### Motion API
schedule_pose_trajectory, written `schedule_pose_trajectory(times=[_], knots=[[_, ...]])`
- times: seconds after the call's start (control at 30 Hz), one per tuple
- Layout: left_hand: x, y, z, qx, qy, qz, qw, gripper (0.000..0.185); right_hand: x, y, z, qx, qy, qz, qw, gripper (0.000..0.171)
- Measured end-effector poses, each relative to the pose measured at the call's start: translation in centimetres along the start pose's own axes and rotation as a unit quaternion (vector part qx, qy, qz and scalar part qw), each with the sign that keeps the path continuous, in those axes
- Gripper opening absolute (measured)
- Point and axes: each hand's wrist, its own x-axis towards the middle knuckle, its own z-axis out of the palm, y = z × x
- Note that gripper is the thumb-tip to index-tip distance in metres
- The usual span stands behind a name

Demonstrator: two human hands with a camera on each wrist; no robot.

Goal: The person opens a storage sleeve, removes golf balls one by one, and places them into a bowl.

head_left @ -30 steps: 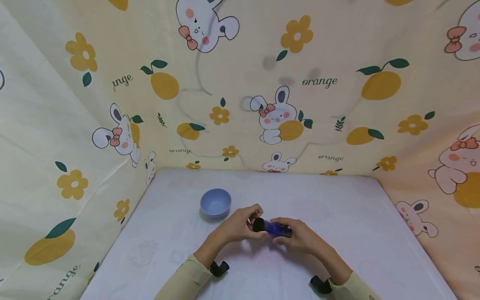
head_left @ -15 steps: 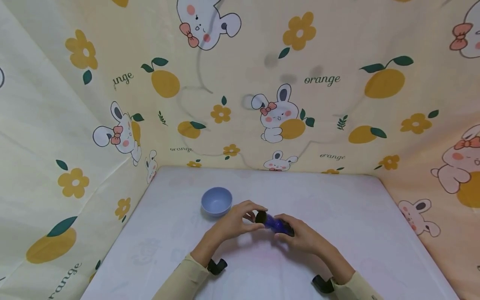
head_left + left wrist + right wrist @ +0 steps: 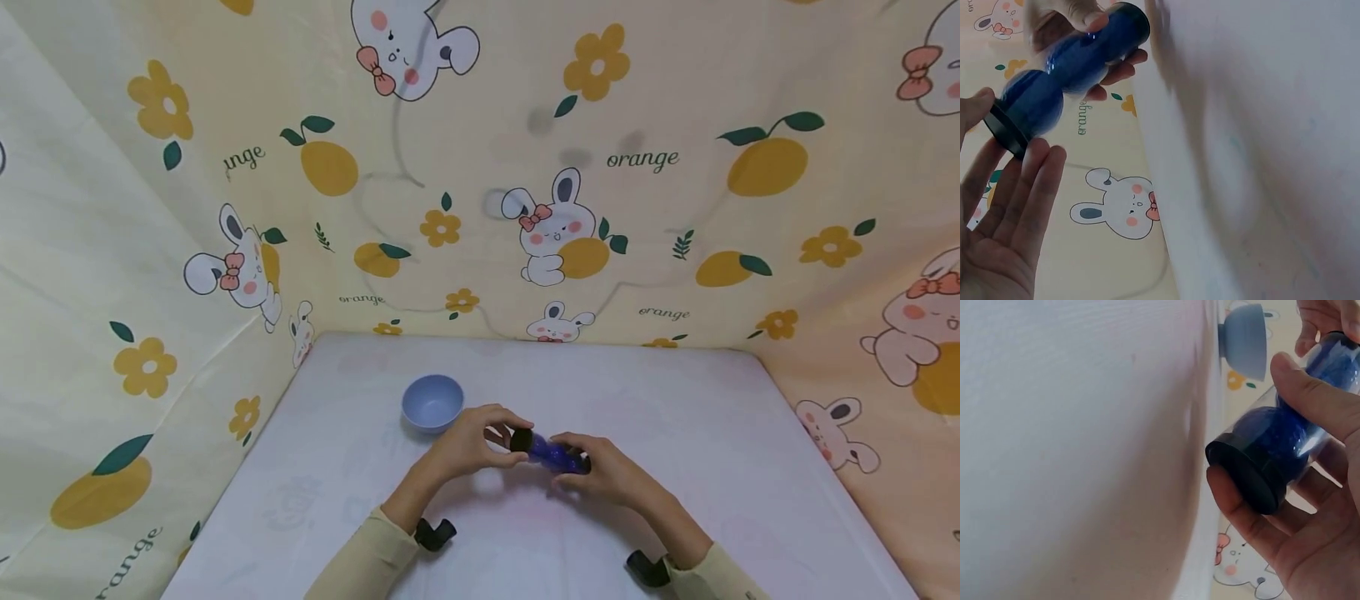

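A blue hourglass (image 3: 553,455) with black end caps is held between both hands above the table, lying near sideways with a slight tilt. At its left end cap, my left hand (image 3: 474,437) pinches with thumb and fingertips. My right hand (image 3: 606,471) grips the other end, its thumb along the clear outer tube. In the left wrist view the rounded blue bulbs of the hourglass (image 3: 1030,103) and their narrow waist show. The right wrist view shows the near black cap (image 3: 1250,475) beside the right fingers. The hands cover parts of both ends.
A light blue bowl (image 3: 432,403) stands upright on the white table (image 3: 637,400), just behind and left of the left hand. A cloth printed with rabbits and oranges (image 3: 480,150) hangs behind and along both sides. A black wrist camera (image 3: 435,534) sits on the left wrist.
The left index finger, raised off the cap one second ago, now lies against it. The hourglass has shifted slightly right and its right end tilts a little lower. The bowl stays put.
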Motion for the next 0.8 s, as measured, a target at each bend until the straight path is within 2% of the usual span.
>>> schedule_pose_trajectory(times=[0.13,0.23,0.63,0.8], knots=[[0.02,-0.06,-0.04,-0.024,-0.009,-0.020,0.9995,0.042,-0.16,0.14,-0.04,0.005,-0.010,0.009,1.000,0.061],[0.04,-0.15,0.13,-0.030,-0.002,-0.029,0.9991,0.040,-0.12,0.23,-0.05,0.003,-0.007,0.015,1.000,0.061],[0.12,0.41,0.60,-0.001,0.020,-0.021,0.9996,0.041,-0.04,0.21,-0.23,-0.014,0.008,0.021,1.000,0.060],[0.09,0.54,0.69,0.002,0.018,-0.018,0.9997,0.040,-0.20,0.19,-0.37,-0.006,0.006,0.022,1.000,0.060]])
